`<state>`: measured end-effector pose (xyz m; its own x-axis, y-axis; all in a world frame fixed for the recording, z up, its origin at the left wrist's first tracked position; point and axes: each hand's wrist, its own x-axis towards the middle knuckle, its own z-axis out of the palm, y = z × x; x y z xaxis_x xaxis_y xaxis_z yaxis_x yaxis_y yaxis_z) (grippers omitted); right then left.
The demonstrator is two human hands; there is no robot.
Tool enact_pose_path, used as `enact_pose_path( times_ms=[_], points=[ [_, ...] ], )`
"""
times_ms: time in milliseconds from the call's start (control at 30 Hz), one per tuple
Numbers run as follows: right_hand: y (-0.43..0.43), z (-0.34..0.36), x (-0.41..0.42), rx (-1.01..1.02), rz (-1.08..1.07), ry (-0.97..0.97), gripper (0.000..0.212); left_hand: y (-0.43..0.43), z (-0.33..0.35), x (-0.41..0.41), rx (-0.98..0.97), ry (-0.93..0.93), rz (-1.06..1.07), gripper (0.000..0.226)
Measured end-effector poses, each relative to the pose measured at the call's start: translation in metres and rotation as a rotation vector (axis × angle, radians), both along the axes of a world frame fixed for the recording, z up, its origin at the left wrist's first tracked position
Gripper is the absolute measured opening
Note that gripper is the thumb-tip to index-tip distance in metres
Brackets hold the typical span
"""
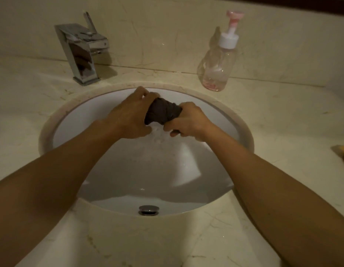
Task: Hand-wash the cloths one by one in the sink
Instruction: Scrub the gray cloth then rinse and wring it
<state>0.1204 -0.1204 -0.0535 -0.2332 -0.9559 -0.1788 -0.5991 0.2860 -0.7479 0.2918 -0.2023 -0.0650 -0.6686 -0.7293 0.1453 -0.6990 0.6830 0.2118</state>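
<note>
Dark cloth (pixel 162 112) is held twisted into a short rope over the sink (pixel 49 120), toward 12 o'clock of the basin, and appears to be clear of the water. Left hand (pixel 132 116) is clamped round its 9 o'clock end, right hand (pixel 188 122) round its 3 o'clock end. Both grips are closed tight on fabric, fingers curled.

Step in hand is judged to be wringing. To be done well:
- Ends are to be turned in opposite senses.
- Cloth is to be kept low so run-off falls inside the rim.
- Grips are to be walked toward the middle once the ends are squeezed out.
- If the cloth is lifted high, splash onto the surface (pixel 282 122) is likely.

Cloth: thin, limp, ridged in spiral folds, looks soaked. Basin: smooth white oval, a foamy patch seen under the hands. Surface: pale veined stone, glossy. Faucet (pixel 82 53) at 10 o'clock is square chrome. Pump bottle (pixel 217 66) at 2 o'clock is clear and nearly empty, with pink residue at the base. Metal plug (pixel 149 210) is noted at 6 o'clock
</note>
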Motion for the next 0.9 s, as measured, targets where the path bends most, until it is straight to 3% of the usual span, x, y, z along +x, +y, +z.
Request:
enact_pose_path(
  times_ms=[100, 200, 267, 367, 400, 600, 900],
  points=[
    [0.004, 0.006, -0.011, 0.113, 0.016, -0.335, 0.021, 0.004, -0.001, 0.005, -0.261, -0.012, -0.088, 0.119],
    [0.008, 0.009, -0.012, 0.246, 0.152, -0.487, 0.019, 0.011, -0.001, 0.003, -0.396, 0.137, -0.261, 0.096],
    [0.008, 0.008, -0.004, 0.286, 0.212, -0.342, 0.024, 0.012, -0.003, 0.003, -0.36, 0.118, -0.281, 0.074],
    [0.004, -0.001, 0.01, 0.137, 0.273, 0.342, 0.027, 0.015, -0.003, 0.0, -0.195, -0.039, -0.145, 0.044],
    [0.003, -0.002, 0.012, 0.072, 0.278, 0.468, 0.027, 0.016, -0.001, -0.003, -0.167, -0.072, -0.102, 0.04],
    [0.008, -0.004, 0.015, -0.03, 0.396, 0.584, 0.037, 0.013, 0.004, -0.011, 0.186, -0.304, 0.053, 0.036],
    [0.009, -0.009, 0.02, -0.121, 0.461, 0.75, 0.046, 0.011, 0.01, 0.0, 0.533, -0.277, 0.085, 0.025]
  ],
)
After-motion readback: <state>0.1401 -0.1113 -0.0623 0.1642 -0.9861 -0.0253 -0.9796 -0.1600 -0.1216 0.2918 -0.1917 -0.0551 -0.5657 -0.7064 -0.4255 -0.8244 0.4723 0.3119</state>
